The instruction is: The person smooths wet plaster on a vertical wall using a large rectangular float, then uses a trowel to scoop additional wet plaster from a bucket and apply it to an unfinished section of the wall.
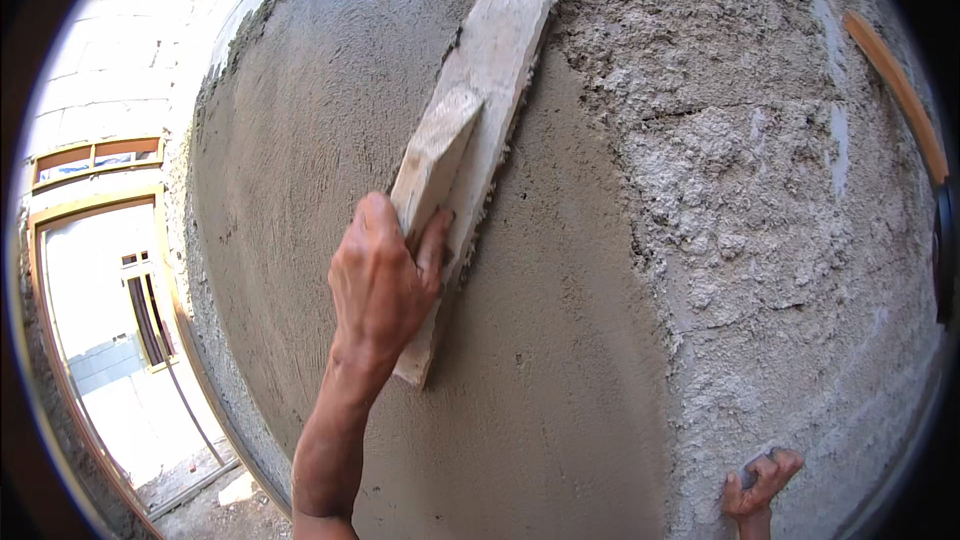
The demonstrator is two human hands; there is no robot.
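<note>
My left hand (385,270) is closed round the raised handle of a long wooden plastering float (500,35). The float lies tilted against the wall, its top end leaning to the right, with mortar crumbs along its right edge. Beneath it spreads smooth, damp grey-brown plaster (290,160). At the lower right my right hand (768,485) is held up in front of the wall with its fingers curled. A small dark grey patch shows between its thumb and fingers; I cannot make out what it is.
Rough, lumpy mortar (740,200) covers the right part of the wall. A curved-looking orange-brown strip (900,90) stands at the far right. On the left are a wooden door frame (100,208), a bright block wall (110,70) and rubble-strewn ground (225,510).
</note>
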